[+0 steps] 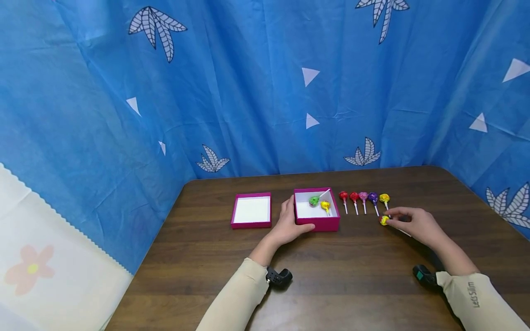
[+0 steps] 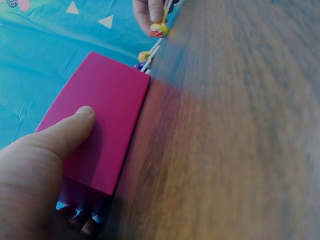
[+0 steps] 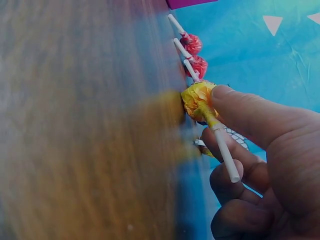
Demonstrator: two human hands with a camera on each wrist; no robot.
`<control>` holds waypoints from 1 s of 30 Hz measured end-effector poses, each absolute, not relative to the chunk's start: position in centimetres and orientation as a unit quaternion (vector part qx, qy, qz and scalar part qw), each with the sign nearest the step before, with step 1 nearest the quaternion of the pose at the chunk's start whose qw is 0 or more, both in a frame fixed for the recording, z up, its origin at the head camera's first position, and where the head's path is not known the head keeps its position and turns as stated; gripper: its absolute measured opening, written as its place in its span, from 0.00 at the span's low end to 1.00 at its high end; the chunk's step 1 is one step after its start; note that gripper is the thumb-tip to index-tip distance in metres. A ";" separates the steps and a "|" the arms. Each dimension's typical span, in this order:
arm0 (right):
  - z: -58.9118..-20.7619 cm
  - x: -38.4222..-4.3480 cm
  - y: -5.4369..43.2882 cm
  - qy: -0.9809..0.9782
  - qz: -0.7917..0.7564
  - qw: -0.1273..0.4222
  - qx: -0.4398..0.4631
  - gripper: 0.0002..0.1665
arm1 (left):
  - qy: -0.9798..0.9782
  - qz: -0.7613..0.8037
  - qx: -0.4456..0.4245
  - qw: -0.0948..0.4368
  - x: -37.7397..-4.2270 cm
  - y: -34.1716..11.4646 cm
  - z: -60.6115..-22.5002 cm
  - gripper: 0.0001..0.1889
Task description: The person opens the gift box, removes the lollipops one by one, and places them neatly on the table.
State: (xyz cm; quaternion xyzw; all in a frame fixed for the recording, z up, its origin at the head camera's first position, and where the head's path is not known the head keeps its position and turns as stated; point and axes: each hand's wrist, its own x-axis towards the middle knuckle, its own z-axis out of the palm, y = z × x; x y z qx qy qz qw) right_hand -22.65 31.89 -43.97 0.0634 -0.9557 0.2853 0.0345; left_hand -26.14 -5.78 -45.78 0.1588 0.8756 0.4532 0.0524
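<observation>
In the head view my left hand (image 1: 285,227) holds the left side of an open magenta box (image 1: 327,224). Its thumb lies against the front wall, as the left wrist view also shows; the other fingers are mostly hidden behind the box (image 2: 107,120). Inside lie a green lollipop (image 1: 313,201) and a yellow lollipop (image 1: 325,205). To the right of the box, my right hand (image 1: 418,224) pinches another yellow lollipop (image 3: 197,102) by its wrapped head between thumb and fingers. Its white stick points back toward the palm.
Right of the box stretches a row of lollipops: two red ones (image 1: 343,195), a pink one (image 1: 363,196), a purple one (image 1: 373,197) and a yellow one (image 1: 384,198). The box lid (image 1: 251,225) lies left, white inside up. A blue curtain (image 1: 256,115) hangs behind the wooden table (image 1: 207,266).
</observation>
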 end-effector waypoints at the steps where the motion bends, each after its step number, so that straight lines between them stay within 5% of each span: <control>1: -44.0 -22.6 31.9 -0.955 0.287 0.031 0.064 0.26 | 0.876 0.453 0.159 0.051 -26.2 -5.8 -45.8 0.59; 17: -44.3 -22.7 31.9 -0.959 0.272 0.054 0.059 0.22 | 0.877 0.451 0.162 0.049 -26.2 -5.7 -45.9 0.60; 30: -44.1 -22.8 32.1 -0.963 0.264 0.047 0.034 0.31 | 0.879 0.447 0.159 0.047 -26.2 -5.7 -45.9 0.60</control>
